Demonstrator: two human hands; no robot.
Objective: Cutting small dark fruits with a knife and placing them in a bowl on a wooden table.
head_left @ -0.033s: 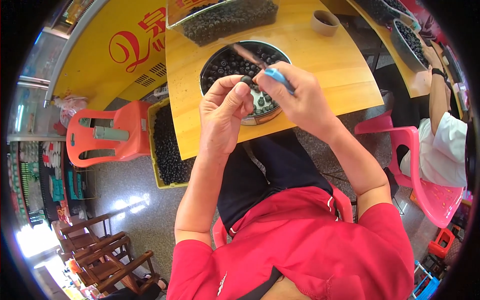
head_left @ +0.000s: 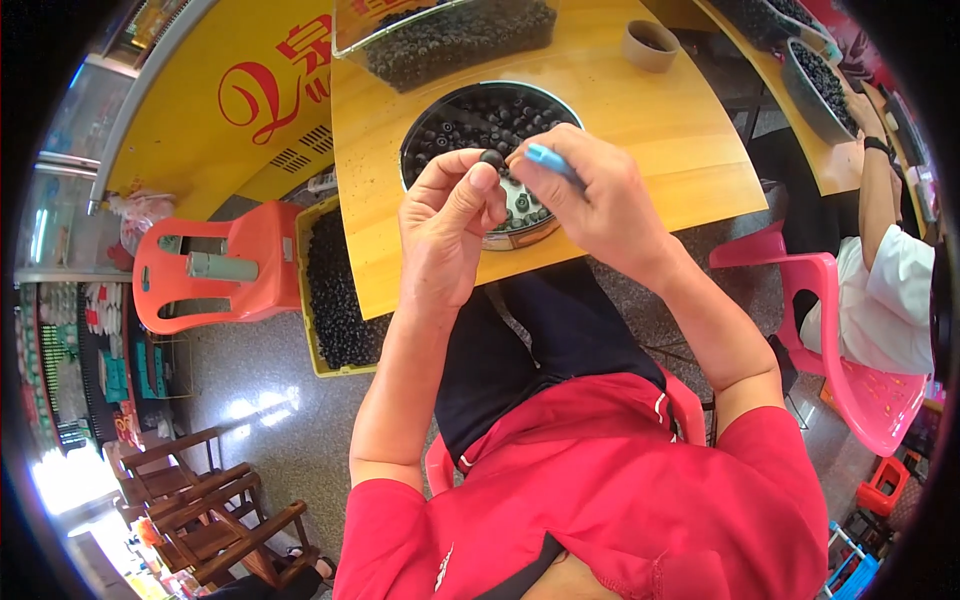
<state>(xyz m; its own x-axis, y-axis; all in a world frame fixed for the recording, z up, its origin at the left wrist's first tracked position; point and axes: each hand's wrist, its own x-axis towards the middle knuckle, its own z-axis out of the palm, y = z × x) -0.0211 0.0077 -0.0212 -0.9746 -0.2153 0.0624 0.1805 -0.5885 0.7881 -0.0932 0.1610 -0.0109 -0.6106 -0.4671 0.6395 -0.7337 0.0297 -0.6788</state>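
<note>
Between the thumb and fingers of my left hand [head_left: 445, 220] is a small round black part [head_left: 491, 158], which looks like rubber. My right hand [head_left: 600, 190] is closed round a blue-handled knife [head_left: 548, 160]; only its handle shows clearly now. The fingertips of both hands nearly meet at the black part. Under them on the table stands a round basin [head_left: 520, 239] with a dark rim, holding many similar black parts [head_left: 478, 128]. A few parts at its near side rest against a pale bottom.
The yellow wooden table [head_left: 690, 150] also bears a clear bin [head_left: 352, 47] of black parts and a tan cup [head_left: 650, 48]. A yellow crate [head_left: 322, 362] and an orange chair [head_left: 160, 265] stand left. Right, another person [head_left: 880, 290] sits by a pink chair [head_left: 828, 300].
The knife in my right hand has tilted: its blade stretched over the basin a moment ago and no longer shows clearly. My left hand keeps the black part in nearly the same place.
</note>
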